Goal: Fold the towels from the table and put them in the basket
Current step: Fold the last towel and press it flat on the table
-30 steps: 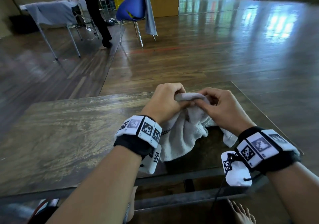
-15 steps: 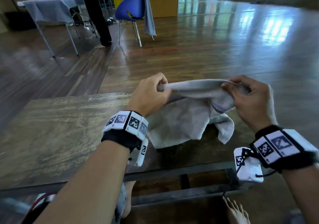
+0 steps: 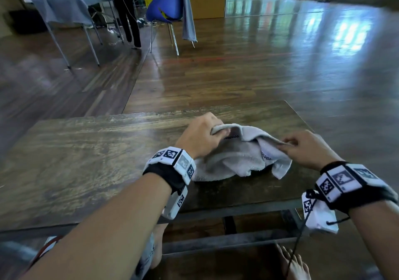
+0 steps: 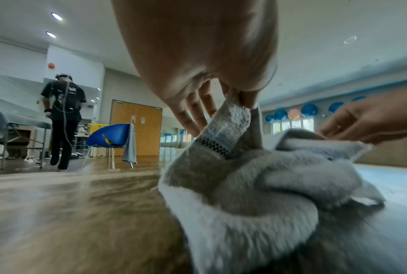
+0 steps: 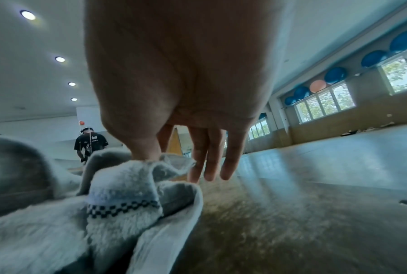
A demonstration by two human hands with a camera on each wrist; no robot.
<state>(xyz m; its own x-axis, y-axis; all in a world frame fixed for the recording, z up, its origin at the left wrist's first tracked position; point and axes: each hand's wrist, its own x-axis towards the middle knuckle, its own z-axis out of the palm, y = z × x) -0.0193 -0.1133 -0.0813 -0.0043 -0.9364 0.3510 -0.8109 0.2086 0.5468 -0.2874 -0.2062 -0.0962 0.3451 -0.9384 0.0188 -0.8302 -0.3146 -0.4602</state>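
A small light-grey towel [image 3: 239,161] with a checkered band lies crumpled on the right half of the dark wooden table [image 3: 86,161]. My left hand [image 3: 203,136] pinches its upper left edge between thumb and fingers, and the left wrist view shows that same towel [image 4: 256,185] hanging from the pinch. My right hand [image 3: 302,148] pinches the towel's right edge low over the table; in the right wrist view the thumb presses onto the towel [image 5: 125,185] while the other fingers hang straight. No basket is in view.
Beyond the table lies shiny wooden floor. A blue chair [image 3: 166,9] with a grey cloth over it stands far back. A second table [image 3: 64,9] draped in grey cloth and a standing person [image 3: 127,9] are at the far left. My bare foot [image 3: 291,264] shows under the table.
Both hands moved apart along the towel's edge, lifting and stretching it, then came down toward the table. The towel now sags between them, partly resting on the wood.
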